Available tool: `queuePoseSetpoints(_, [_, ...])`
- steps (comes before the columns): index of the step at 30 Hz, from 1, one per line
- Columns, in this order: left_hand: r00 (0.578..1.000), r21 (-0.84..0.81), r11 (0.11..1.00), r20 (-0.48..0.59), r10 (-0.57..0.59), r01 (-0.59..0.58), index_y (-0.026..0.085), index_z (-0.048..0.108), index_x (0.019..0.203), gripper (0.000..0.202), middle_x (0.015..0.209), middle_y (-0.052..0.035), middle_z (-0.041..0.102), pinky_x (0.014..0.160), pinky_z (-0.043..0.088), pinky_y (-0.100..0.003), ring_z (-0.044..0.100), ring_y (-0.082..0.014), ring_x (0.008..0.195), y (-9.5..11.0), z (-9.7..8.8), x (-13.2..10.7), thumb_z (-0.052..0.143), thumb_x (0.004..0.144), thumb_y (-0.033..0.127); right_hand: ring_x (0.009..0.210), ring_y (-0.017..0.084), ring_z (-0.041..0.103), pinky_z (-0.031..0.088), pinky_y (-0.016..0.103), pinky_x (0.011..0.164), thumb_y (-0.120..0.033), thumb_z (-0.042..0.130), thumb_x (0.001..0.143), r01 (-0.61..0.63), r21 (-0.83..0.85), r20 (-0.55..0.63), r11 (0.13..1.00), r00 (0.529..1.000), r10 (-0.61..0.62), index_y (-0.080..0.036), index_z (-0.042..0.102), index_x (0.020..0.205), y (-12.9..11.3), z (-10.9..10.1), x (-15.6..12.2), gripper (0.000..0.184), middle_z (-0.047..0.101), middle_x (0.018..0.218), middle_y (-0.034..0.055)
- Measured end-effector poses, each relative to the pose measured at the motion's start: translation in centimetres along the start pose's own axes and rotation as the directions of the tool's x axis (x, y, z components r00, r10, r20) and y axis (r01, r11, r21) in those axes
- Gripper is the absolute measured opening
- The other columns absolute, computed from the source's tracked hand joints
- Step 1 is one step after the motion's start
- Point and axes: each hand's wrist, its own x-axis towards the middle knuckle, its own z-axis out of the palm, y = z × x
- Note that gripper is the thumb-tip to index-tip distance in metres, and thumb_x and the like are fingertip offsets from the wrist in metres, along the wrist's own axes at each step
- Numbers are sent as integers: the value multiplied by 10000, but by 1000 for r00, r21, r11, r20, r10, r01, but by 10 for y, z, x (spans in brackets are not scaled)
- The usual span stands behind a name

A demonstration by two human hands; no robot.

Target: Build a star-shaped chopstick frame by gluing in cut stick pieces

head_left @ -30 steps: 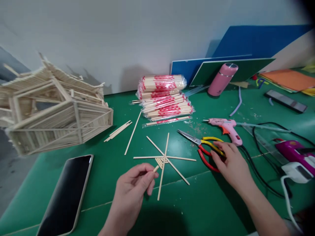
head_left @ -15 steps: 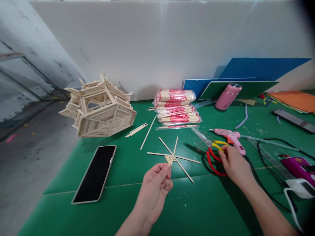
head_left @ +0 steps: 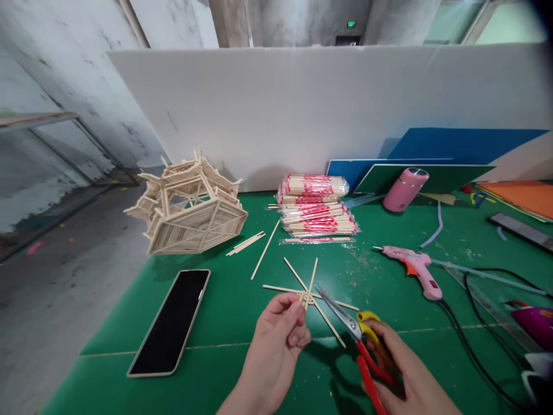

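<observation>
My left hand [head_left: 280,346] is closed in a pinch on a thin wooden chopstick [head_left: 314,271], over the middle of several crossed chopsticks [head_left: 330,323] on the green table [head_left: 233,323]. Short sticks fill part of that crossing, and my fingers partly cover it. In my right hand [head_left: 404,372] are the scissors [head_left: 371,357], with red and yellow handles. Their blades look nearly together and point up and left, the tip close to the crossed chopsticks. A single chopstick [head_left: 265,251] and a few shorter sticks [head_left: 246,244] lie farther back.
A woven-looking chopstick structure [head_left: 196,213] stands at the back left, a phone [head_left: 170,323] before it. Wrapped chopstick bundles [head_left: 317,207] lie at the back. To the right are a pink glue gun [head_left: 412,265] with its cord, a pink bottle [head_left: 405,191] and another phone [head_left: 522,230].
My right hand has lifted the scissors off the table and brought them left and nearer, their blades now closer together. The left hand keeps its pinch. The view has tilted up.
</observation>
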Motion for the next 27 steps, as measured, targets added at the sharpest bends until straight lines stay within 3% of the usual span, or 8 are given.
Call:
queuePoseSetpoints(5, [998, 57, 997, 24, 55, -56, 158, 521, 711, 93, 536, 65, 373, 458, 234, -163, 261, -20, 442, 5, 4, 1, 573, 764, 214, 1015, 265, 552, 477, 293, 813, -307, 667, 581, 36, -178, 15, 983, 999, -34, -179, 412, 1235, 10, 0, -1, 713, 519, 1198, 139])
queuePoseSetpoints(9, [997, 94, 993, -4, 78, -77, 146, 506, 668, 162, 555, 58, 391, 462, 253, -156, 295, -23, 463, 4, 5, 1, 625, 720, 243, 1103, 285, 476, 438, 325, 865, -330, 648, 601, 91, -251, 60, 964, 995, -78, -170, 403, 1252, 17, 2, -1, 714, 455, 1265, 146])
queuePoseSetpoints(14, [997, 118, 990, -4, 73, -72, 150, 518, 698, 140, 622, 38, 446, 478, 267, -153, 328, -27, 498, -2, 1, 2, 636, 708, 222, 1105, 294, 473, 429, 358, 880, -379, 610, 641, 126, -320, 103, 939, 990, -97, -137, 393, 1236, 7, 7, 3, 677, 456, 1253, 177])
queuePoseSetpoints(21, [997, 172, 982, 19, 72, -74, 161, 516, 719, 118, 636, 30, 467, 494, 276, -160, 355, -40, 523, -5, -1, 3, 614, 727, 226, 1078, 259, 498, 438, 347, 877, -366, 588, 684, 112, -290, 120, 950, 990, -80, -179, 272, 1252, -2, 10, 5, 676, 460, 1232, 166])
queuePoseSetpoints(27, [997, 233, 969, 2, 78, -76, 161, 514, 721, 146, 650, 25, 484, 512, 303, -171, 397, -51, 541, -4, 1, 3, 633, 705, 244, 1120, 274, 454, 397, 360, 916, -430, 583, 675, 5, -259, 166, 966, 985, 39, -162, 268, 1265, 2, 8, 2, 720, 390, 1290, 180])
